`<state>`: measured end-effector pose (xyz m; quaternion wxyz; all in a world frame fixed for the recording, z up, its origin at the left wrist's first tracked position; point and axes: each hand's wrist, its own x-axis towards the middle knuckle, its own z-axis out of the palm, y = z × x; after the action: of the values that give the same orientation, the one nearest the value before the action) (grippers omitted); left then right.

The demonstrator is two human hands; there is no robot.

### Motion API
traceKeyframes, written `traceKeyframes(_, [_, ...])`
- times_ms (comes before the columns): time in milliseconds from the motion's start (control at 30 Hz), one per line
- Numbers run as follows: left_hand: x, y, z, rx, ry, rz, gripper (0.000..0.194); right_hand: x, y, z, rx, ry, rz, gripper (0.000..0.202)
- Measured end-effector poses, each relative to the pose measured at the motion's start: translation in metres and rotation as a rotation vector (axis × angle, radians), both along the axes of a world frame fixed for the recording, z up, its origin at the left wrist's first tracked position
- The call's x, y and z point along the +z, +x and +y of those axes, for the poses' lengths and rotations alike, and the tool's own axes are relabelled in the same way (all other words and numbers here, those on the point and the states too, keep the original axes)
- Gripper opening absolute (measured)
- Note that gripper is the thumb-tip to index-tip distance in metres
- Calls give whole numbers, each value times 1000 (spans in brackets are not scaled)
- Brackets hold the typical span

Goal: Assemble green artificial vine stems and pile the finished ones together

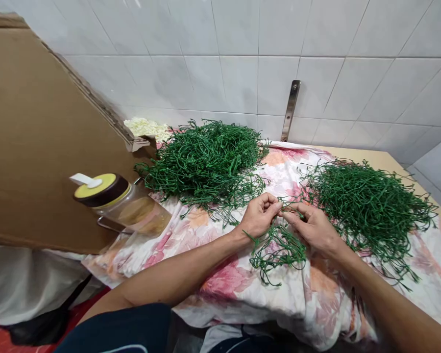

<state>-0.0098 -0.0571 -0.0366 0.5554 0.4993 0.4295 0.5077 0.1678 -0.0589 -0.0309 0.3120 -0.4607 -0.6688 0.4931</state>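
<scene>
Both our left hand and our right hand pinch thin green strands between thumb and finger, their tips nearly meeting. From there, we see a small loose pile at six o'clock, a big tangled heap at ten and another heap at three, all lying on the flowered cloth; at nine o'clock, well apart, sits a bottle with a yellow-topped lid

Plastic-looking stems, matt cardboard, wrinkled cloth — smooth, glossy tiles

Cardboard partly off L edge
</scene>
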Motion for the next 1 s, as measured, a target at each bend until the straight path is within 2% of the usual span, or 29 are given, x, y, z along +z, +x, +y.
traceKeyframes(133, [2,1,-2,7,27,16,34,-1,-3,-2,-81,219,-103,38])
traceKeyframes(233, [3,0,-2,25,10,36,32,-3,-4,-3,-133,314,-147,32])
traceKeyframes(400, [6,0,-2,42,-53,14,33,-3,-4,-6,-126,420,-274,25])
traceKeyframes(600, [7,1,-3,14,-102,-28,34,-4,-5,-6,-97,443,-351,26])
traceKeyframes(800, [1,2,-3,60,-29,25,27,-12,-3,-4,-137,575,-462,13])
traceKeyframes(1000, [1,2,-4,89,52,95,19,-20,3,-1,-90,665,-549,15])
